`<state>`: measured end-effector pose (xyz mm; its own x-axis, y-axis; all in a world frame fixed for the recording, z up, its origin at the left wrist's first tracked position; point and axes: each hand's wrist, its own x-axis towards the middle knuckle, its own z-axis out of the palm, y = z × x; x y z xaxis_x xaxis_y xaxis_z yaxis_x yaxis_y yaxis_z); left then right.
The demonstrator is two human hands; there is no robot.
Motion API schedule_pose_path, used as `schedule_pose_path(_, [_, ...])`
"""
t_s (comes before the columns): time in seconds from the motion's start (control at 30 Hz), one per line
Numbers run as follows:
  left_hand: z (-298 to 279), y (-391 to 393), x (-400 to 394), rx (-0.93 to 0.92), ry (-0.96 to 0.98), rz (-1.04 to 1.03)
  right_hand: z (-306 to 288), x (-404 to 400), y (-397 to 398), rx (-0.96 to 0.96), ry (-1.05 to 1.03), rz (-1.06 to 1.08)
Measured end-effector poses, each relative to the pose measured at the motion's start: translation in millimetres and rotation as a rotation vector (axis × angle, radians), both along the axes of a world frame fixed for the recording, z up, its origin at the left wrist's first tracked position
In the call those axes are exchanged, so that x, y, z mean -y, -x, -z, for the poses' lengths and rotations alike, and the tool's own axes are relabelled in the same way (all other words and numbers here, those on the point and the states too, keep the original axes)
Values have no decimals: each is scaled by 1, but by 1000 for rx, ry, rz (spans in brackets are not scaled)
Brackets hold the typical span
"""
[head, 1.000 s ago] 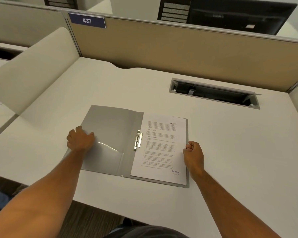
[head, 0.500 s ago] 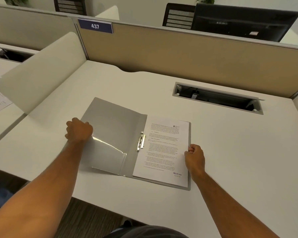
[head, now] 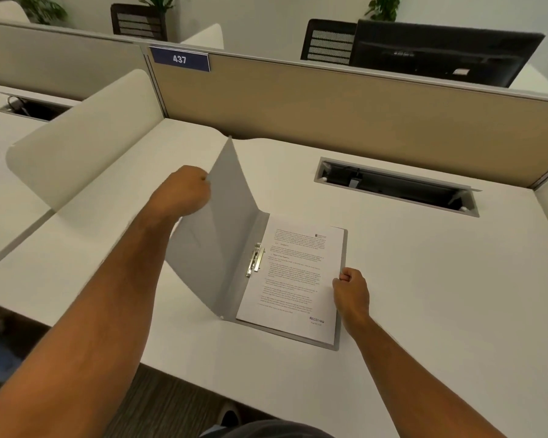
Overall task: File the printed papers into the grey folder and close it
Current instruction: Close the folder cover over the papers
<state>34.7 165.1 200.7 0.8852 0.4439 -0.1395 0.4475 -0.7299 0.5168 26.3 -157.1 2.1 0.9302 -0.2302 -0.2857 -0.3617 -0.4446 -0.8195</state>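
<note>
Our left hand [head: 184, 191] pinches the folder's [head: 222, 248] raised cover by its edge; our right hand [head: 350, 294], curled shut, pins the papers [head: 293, 279] on the back half, on the desk [head: 424, 295]. Swung askew, the floppy cover could crease the sheets.

One grey folder [head: 225, 235] and one stack of printed papers [head: 293, 279] lie on one table [head: 424, 279]. Two hands, left [head: 184, 191] and right [head: 350, 290]. One monitor [head: 437, 55], two chairs [head: 140, 20].
</note>
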Motion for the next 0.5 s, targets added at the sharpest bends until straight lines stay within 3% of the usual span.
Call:
schedule_pose_path(0.13, [-16, 5, 43, -80, 432, 110, 2, 4, -1, -19, -29, -9])
schedule_pose_path(0.2, [-15, 4, 60, -115, 501, 145, 3, 6, -1, -39, -56, -12])
schedule_pose_path(0.37, [21, -2, 88, -175, 515, 186, -5, 14, -2, -51, -229, -12])
schedule_pose_path(0.5, [69, 2, 99, -263, 359, 257, -14, 25, 0, -67, -394, 23])
